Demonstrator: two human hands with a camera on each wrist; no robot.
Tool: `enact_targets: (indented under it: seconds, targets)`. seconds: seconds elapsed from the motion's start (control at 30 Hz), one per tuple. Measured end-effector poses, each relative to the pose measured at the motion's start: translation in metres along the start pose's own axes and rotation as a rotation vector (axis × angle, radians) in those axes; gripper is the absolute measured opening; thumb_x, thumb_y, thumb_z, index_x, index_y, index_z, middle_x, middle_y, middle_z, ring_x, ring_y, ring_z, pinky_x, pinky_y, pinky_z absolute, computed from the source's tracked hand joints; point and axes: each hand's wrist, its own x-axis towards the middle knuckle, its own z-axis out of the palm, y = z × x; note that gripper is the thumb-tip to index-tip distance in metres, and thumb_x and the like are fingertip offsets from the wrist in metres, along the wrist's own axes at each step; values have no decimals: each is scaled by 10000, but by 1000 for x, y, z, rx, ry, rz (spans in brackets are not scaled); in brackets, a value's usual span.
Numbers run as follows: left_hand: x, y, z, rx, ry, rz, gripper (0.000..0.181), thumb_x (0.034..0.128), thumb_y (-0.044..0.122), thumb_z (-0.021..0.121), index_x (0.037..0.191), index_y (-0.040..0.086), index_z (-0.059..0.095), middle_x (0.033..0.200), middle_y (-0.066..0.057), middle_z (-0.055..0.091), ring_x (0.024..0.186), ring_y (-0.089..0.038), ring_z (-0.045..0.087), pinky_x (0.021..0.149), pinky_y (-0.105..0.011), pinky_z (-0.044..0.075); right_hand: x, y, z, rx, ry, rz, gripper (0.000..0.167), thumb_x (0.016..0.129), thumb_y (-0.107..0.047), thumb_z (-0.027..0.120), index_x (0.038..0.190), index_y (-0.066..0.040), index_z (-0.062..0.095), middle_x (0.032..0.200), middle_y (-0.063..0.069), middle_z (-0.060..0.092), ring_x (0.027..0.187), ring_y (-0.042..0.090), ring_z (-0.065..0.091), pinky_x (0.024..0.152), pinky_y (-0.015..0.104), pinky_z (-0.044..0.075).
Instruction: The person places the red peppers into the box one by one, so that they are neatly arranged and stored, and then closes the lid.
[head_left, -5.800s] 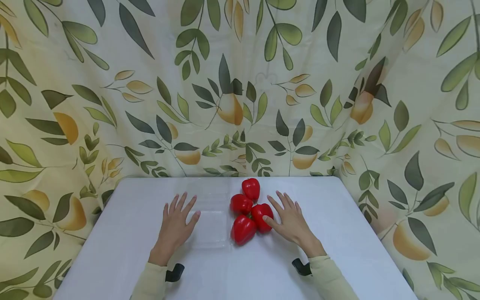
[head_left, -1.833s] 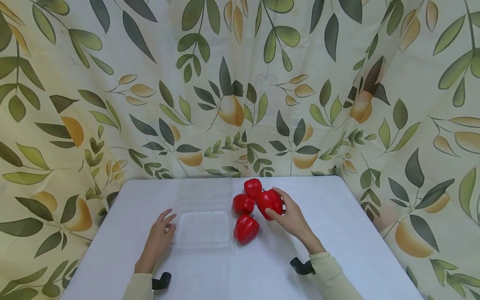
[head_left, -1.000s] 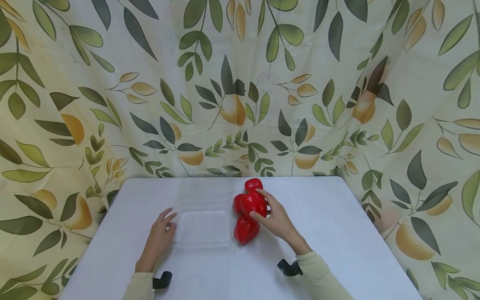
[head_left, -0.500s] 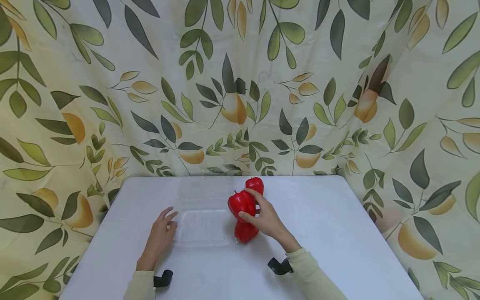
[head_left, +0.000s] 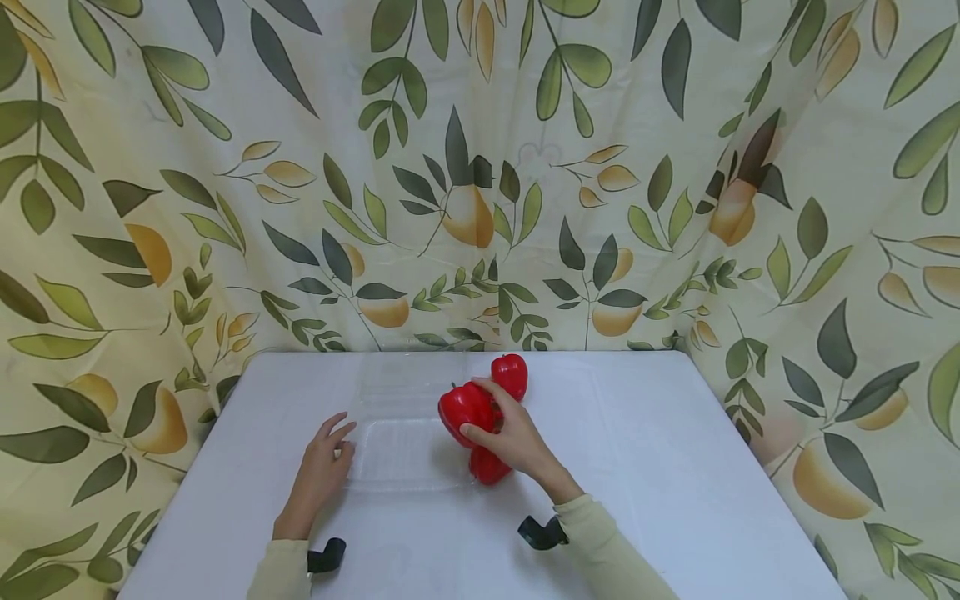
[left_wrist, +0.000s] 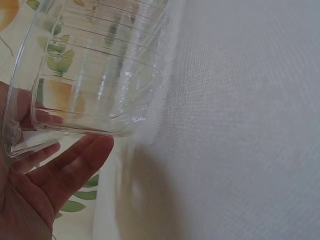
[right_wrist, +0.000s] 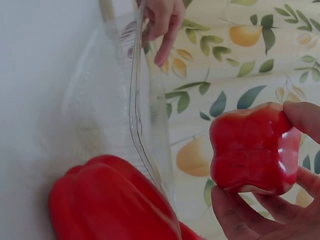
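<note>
- Background: a cream cloth curtain printed with green leaves and orange fruit (head_left: 480, 167) hangs behind and on both sides of a desk with a white, finely woven cover (head_left: 645, 433).
- Left of the desk's centre: a clear, rectangular, ribbed plastic container (head_left: 405, 454) stands upright, with a flat transparent section extending from its far side.
- Right hand (head_left: 517, 429): thumb and fingers, partly spread, grip a glossy red, lobed bell pepper with a short dark-green stem (head_left: 464, 412). This pepper is held above the container's right-hand part, tilted; its lobed underside faces the right wrist camera and stands apart from the rim.
- Left hand (head_left: 318, 475): the fingers are loosely bent and parted, lying against the outside of the container's left wall.
- Right of the container: a second red bell pepper (head_left: 510, 377) rests on the desk towards the far edge; a third red bell pepper (head_left: 489, 468), partly covered by the right hand, lies just beside the rim. A patch of red shows behind the gripped pepper, too hidden to tell its shape.
- Wrists: both arms wear pale yellow-green sleeves (head_left: 615, 546); a black, angled fitting projects inward from the left wrist (head_left: 327, 556), and a matching black fitting from the right (head_left: 542, 532).
</note>
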Motion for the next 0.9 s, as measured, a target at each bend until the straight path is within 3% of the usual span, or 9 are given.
enact_targets:
  seconds: [0.3,0.67,0.9]
  targets:
    - [0,-1,1,16,33,18,375,962,92,519,1314,-13,598,1497,-154,453,1038,-301,682,848,-465,581,6,2,14,34,-19,-8,813,734,-259,848,1430,-317,431,1384,7,520,1266,288,503,864,459,600]
    - [1,1,0,10,6,-4,387,965,86,512,1332,-14,583,1510,-147,439,1049,-297,674,850,-441,574,13,2,29,55,-76,-18,813,748,-256,833,1445,-285,417,1391,19,511,1275,282,494,861,434,601]
    - [-2,1,0,17,13,15,382,955,78,520,1318,-18,593,1497,-156,452,1013,-277,666,820,-418,570,16,0,46,83,-107,8,805,742,-279,840,1424,-370,421,1392,-12,510,1270,266,485,841,406,608]
